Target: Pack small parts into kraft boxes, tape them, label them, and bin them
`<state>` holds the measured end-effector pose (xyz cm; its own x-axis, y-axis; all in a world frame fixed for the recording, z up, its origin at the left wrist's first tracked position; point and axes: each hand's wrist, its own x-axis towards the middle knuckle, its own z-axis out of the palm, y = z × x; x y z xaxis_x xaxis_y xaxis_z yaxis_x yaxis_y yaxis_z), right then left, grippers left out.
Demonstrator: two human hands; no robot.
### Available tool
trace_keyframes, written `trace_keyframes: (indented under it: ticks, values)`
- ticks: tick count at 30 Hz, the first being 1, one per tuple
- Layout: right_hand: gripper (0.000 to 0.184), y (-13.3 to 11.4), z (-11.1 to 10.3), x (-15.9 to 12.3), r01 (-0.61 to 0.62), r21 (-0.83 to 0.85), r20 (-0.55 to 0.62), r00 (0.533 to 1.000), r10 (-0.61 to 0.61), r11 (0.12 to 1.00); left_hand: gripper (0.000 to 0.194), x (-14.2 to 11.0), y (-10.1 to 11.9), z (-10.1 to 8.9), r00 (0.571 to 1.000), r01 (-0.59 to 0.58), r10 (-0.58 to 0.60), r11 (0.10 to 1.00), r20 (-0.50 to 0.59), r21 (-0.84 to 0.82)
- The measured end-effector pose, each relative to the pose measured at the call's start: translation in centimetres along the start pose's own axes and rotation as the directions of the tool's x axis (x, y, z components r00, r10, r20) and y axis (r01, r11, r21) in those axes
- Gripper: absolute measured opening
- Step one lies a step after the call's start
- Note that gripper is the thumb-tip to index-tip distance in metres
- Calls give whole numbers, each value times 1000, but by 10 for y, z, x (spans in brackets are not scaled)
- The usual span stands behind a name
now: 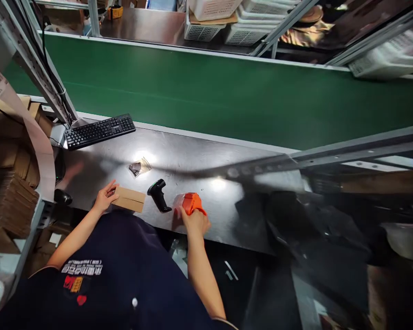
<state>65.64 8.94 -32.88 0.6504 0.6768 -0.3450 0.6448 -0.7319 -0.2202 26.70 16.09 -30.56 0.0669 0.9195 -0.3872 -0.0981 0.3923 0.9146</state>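
Note:
My left hand (105, 197) rests on the left end of a small flat cardboard box (131, 199) on the steel worktable (192, 160), its fingers curled over the box edge. My right hand (194, 222) is wrapped round an orange tape dispenser (192, 202) with a clear tape roll, near the table's front edge. Between the two hands lies a black handheld barcode scanner (159, 195). A small clear packet (139, 167) with something dark in it lies a little farther back on the table.
A black keyboard (99, 130) sits at the table's back left. Behind the table runs a green conveyor belt (227, 91). Stacked flat cardboard (10, 192) fills the left side, white baskets (220, 18) stand beyond the belt, and a metal frame bar (347, 153) crosses on the right.

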Motion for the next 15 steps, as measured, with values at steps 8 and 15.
trace_keyframes:
  ticks: [8,15]
  values:
    - [46,-14,-49,-3,164,440,238,927,-291,883,71,-5,-2,0,988,151,-152,987,-9,-60]
    - [57,-124,-71,-58,5,779,577,389,-719,628,69,-5,-7,4,978,203,-194,969,75,-140]
